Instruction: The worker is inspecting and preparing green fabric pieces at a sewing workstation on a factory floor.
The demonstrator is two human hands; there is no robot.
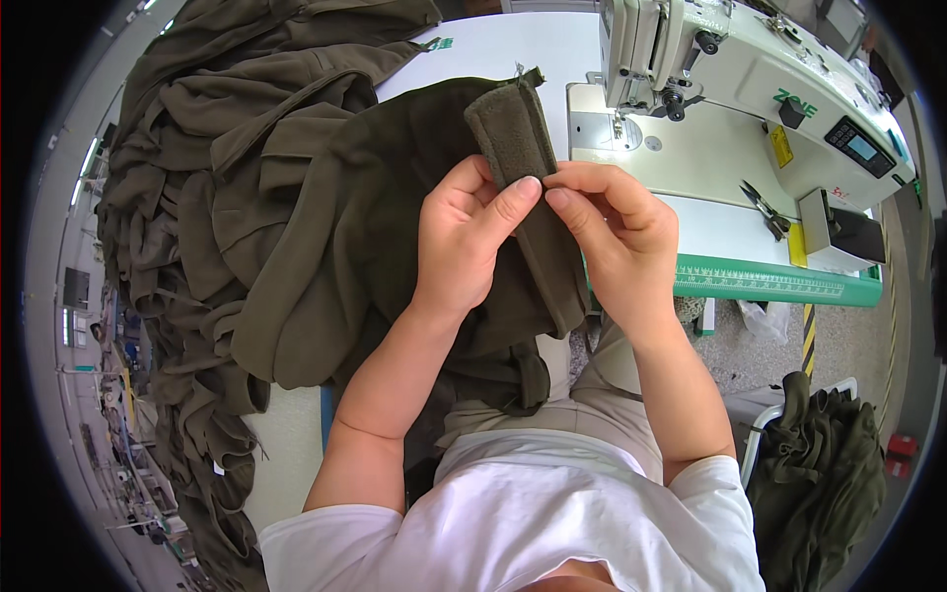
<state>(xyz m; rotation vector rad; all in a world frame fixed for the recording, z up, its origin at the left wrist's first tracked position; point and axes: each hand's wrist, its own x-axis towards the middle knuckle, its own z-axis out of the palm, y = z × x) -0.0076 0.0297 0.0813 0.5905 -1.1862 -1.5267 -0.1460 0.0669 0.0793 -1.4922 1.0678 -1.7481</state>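
Fabric pile (pixel 197 109): its weight could tug the held garment askew if it slips; one pile left of the hands, pieces too tangled to count.
Counter (pixel 523 44): one, white, beyond the hands.
Sewing machine (pixel 730 89): cloth could snag on its metal parts if swung too near; one, ahead and right of the hands.
Garment (pixel 385 168): slack folds might get caught underneath the band; one held, its border with the pile unclear.
Fabric heap (pixel 824 474): one, behind and right of the hands.
Band (pixel 538 247): could twist or lose its fold if the pinch loosens; one, between the hands, attached to the garment as far as shows.
Hands: two; the left hand (pixel 462 237) clasps the band, thumb on top; the right hand (pixel 631 227) pinches its edge, thumb to forefinger.
Box (pixel 838 232): one, right of the hands.
Scissors (pixel 769 212): might be knocked by a sweeping sleeve; one pair, right of the hands.
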